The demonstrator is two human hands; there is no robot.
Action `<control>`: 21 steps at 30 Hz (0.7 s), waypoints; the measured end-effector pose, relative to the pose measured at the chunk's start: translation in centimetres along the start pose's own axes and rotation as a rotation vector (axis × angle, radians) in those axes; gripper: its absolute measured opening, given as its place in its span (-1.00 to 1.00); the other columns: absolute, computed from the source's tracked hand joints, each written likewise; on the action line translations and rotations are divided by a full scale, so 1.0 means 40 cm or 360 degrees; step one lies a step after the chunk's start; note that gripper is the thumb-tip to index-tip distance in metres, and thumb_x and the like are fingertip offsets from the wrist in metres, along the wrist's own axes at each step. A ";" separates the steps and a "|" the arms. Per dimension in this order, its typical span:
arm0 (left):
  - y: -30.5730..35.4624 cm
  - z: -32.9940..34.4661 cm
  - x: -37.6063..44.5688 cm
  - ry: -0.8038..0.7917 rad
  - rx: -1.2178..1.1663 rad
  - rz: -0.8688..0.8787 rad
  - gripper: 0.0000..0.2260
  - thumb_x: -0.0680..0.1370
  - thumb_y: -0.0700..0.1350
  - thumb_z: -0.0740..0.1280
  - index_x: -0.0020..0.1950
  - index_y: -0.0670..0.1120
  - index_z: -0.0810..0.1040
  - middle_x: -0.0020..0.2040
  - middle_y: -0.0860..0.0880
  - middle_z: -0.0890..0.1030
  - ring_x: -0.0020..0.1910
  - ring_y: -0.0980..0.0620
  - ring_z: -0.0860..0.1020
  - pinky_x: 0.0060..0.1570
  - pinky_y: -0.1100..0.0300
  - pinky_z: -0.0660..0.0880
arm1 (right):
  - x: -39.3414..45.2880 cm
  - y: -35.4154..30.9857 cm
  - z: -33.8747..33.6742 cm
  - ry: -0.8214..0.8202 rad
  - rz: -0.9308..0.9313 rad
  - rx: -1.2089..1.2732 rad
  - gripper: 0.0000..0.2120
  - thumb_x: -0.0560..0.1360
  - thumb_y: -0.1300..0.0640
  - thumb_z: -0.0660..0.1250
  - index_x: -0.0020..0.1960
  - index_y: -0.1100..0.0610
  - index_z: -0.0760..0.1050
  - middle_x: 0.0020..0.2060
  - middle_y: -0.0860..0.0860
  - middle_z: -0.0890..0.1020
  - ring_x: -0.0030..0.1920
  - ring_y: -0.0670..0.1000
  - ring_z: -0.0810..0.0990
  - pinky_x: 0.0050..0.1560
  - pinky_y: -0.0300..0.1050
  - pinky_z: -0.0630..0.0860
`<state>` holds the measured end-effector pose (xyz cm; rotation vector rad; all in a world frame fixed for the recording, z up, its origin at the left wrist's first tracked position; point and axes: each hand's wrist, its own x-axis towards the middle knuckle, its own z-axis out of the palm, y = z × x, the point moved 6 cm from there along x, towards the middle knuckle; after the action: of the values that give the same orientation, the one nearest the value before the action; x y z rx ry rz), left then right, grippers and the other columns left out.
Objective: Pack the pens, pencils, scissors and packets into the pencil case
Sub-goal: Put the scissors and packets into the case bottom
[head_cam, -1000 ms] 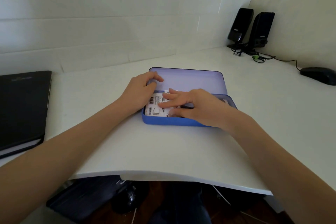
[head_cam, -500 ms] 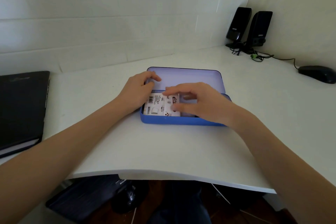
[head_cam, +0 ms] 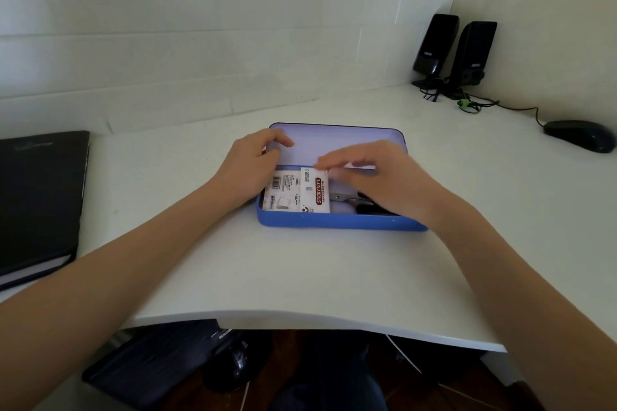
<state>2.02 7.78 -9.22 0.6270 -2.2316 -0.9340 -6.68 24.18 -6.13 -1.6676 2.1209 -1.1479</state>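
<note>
Lying open, blue pencil case (head_cam: 334,223) holds white packets (head_cam: 297,190), scissors (head_cam: 347,197).

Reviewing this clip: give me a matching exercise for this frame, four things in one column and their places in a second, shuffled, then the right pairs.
Things:
1. sticky-note packet
2. notebook
3. speakers
4. mouse

Places:
A. far right edge of the desk, on a cable
B. inside the blue pencil case, at its left end
C. back corner of the desk, against the wall
D. left edge of the desk, closed

Pairs: 1-B, 2-D, 3-C, 4-A
</note>
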 end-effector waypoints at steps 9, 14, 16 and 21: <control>-0.031 -0.060 0.031 0.0168 0.0148 0.0033 -0.63 0.47 -0.39 0.06 0.12 -0.13 0.52 0.21 -0.09 0.54 0.16 -0.03 0.49 0.05 0.24 0.31 | -0.024 0.038 -0.021 -0.0214 0.0142 -0.0200 -0.40 0.35 -0.12 0.46 0.33 -0.27 0.31 0.25 -0.29 0.38 0.30 -0.21 0.27 0.20 -0.29 0.29; -0.071 -0.059 0.043 -0.0013 0.0269 -0.0069 -0.57 0.47 -0.35 0.13 0.30 -0.10 0.41 0.34 -0.13 0.45 0.35 -0.06 0.36 0.18 0.20 0.26 | -0.037 0.043 0.001 -0.0452 0.0150 -0.0403 -0.10 0.25 -0.23 0.49 0.42 -0.38 0.03 0.39 -0.32 0.18 0.50 -0.16 -0.03 0.49 -0.06 0.05; -0.075 -0.048 0.041 -0.0138 0.0268 -0.0134 -0.55 0.49 -0.28 0.17 0.39 -0.05 0.34 0.41 -0.10 0.38 0.40 -0.04 0.32 0.17 0.24 0.21 | -0.039 0.056 0.006 -0.0468 0.0164 -0.0498 -0.06 0.15 -0.36 0.43 0.39 -0.46 -0.03 0.44 -0.25 0.21 0.47 -0.13 0.05 0.48 -0.01 0.09; -0.073 -0.022 0.027 -0.0419 0.0222 -0.0187 -0.38 0.37 0.04 0.17 0.45 0.09 0.25 0.46 0.00 0.34 0.41 -0.01 0.31 0.22 0.18 0.23 | -0.041 0.069 -0.005 -0.0431 0.0164 -0.0566 -0.13 0.22 -0.29 0.46 0.38 -0.44 0.03 0.31 -0.19 0.39 0.22 -0.18 0.23 0.37 -0.12 0.17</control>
<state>2.42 4.84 -10.54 0.7418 -2.5334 -0.9725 -8.25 25.89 -8.35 -1.7099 2.2929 -0.5004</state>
